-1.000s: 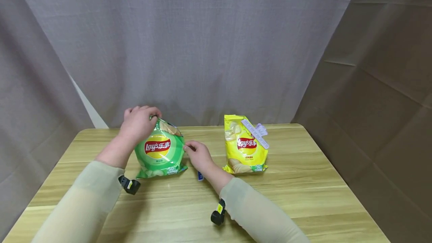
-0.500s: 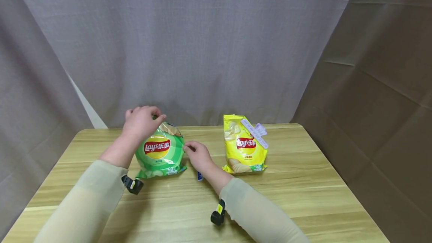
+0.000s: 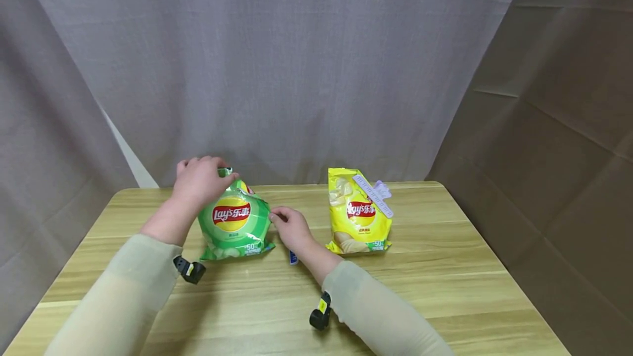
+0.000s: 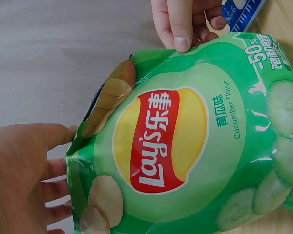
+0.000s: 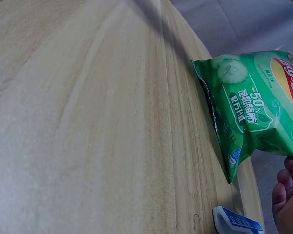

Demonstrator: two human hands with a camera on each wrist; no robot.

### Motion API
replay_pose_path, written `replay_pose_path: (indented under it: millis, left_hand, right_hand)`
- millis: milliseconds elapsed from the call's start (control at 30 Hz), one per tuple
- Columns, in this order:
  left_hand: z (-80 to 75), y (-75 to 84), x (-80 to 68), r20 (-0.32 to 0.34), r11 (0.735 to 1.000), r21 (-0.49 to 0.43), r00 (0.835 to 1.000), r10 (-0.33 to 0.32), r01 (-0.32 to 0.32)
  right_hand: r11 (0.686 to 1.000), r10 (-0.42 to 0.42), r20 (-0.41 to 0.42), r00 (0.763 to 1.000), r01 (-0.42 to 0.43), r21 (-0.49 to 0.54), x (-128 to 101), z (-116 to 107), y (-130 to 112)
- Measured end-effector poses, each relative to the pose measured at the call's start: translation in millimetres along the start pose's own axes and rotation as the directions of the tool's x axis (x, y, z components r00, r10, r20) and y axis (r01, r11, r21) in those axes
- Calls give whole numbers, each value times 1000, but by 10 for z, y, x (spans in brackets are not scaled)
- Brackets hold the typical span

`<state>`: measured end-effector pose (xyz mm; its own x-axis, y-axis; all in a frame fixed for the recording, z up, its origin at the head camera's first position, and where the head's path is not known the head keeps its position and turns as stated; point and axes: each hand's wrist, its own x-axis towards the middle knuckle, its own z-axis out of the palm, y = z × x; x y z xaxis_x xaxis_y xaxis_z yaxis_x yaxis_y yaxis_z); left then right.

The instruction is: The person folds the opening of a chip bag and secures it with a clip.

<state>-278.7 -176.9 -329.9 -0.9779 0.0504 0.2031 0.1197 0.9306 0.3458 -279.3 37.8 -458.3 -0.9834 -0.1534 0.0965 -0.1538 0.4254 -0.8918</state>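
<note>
My left hand (image 3: 200, 181) gripped the top of the green chip bag (image 3: 232, 221); my right hand (image 3: 292, 227) pinched its side. It felt light, puffy and crinkly, so edges were best to hold.

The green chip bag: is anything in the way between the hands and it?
No. The left hand grips the top of the green chip bag, and the right hand pinches its side edge. The yellow chip bag stands apart.

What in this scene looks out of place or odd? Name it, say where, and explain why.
The green chip bag has its top folded over under the left hand, while the yellow bag already carries a pale clip slanting across its top. A blue clip lies loose beside the right hand.
</note>
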Motion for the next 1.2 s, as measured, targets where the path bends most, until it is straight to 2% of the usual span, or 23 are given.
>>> replay_pose_path:
  millis: [367,700,933,1200]
  left_hand:
    - [-43,5,-11,47,1000,5,999,-19,19]
    - [-62,-3,-18,59,1000,-7,998,-5,5]
    - [-77,-11,-27,55,1000,-21,998,11,-10]
    - [-84,-28,-26,54,999,-33,999,6,-5]
  right_hand:
    - [1000,-13,-1,1000,13,-1,-13,-8,8]
    - [993,16,-7,1000,-15,116,-40,-13,-33]
    - [997,42,24,999,-44,70,-3,-10,-1]
    - [999,15,16,1000,-16,33,12,-3,3]
